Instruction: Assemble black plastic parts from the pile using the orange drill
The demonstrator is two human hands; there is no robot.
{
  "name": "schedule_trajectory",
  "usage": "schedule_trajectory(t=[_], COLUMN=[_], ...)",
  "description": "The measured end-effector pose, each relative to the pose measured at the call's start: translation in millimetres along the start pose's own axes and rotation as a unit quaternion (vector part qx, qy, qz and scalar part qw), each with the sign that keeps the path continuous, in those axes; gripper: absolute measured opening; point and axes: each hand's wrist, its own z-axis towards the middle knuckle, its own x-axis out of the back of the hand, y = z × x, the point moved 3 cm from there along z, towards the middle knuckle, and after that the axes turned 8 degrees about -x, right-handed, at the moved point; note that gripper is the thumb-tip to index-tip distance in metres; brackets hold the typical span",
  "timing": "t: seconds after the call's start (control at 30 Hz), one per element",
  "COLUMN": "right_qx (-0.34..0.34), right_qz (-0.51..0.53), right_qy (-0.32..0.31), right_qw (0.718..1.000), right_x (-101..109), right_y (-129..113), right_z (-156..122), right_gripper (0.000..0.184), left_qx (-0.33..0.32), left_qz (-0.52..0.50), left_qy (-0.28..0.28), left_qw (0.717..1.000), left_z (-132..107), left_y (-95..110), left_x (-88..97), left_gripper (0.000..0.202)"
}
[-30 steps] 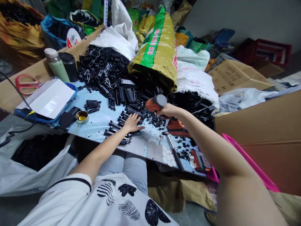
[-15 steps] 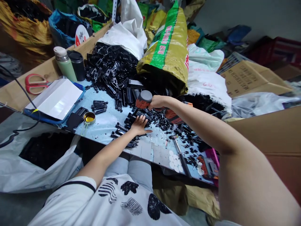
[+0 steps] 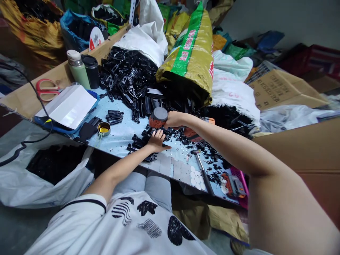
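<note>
My right hand (image 3: 174, 119) grips an orange and black cordless drill (image 3: 158, 118), whose rounded grey rear end faces me. The drill's bit is hidden from view. Just below it, my left hand (image 3: 157, 141) lies flat on a row of black plastic parts (image 3: 138, 142), fingers stretched forward and thumb out to the right. Small black pieces (image 3: 183, 137) are scattered right of the left hand, under and around the drill. A hammer (image 3: 203, 173) with a dark handle rests on the table near the front edge.
Heaps of black parts (image 3: 127, 76) spill from sacks at the back, beside a yellow-green sack (image 3: 187, 53). On the left are red-handled scissors (image 3: 47, 90), a green bottle (image 3: 79, 71), a dark cup (image 3: 91, 71) and a metal cup (image 3: 103, 129). White discs (image 3: 196, 179) lie near the front edge.
My right hand has moved the drill slightly left and closer to me, down toward the left hand. The left hand stays on the black parts. The view has shifted a little.
</note>
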Motion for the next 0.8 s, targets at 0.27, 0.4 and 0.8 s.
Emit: schedule_trajectory(t=[0.27, 0.4, 0.8], right_qx=[0.020, 0.020, 0.085], right_qz=[0.001, -0.048, -0.045], right_qy=[-0.031, -0.021, -0.006], right_qw=[0.999, 0.998, 0.995], right_x=[-13.7, -18.3, -22.8], right_y=[-12.6, -21.1, -58.1], right_z=[-17.8, -13.4, -34.6], right_gripper=[0.021, 0.021, 0.020], left_qx=[-0.019, -0.029, -0.029], left_qz=[-0.008, -0.006, 0.018], left_qy=[0.010, 0.005, 0.054], left_qw=[1.000, 1.000, 0.998], left_z=[-49.1, -45.3, -54.0], left_y=[10.7, 10.3, 11.5], left_x=[-1.4, -0.5, -1.9], left_gripper=[0.093, 0.089, 0.080])
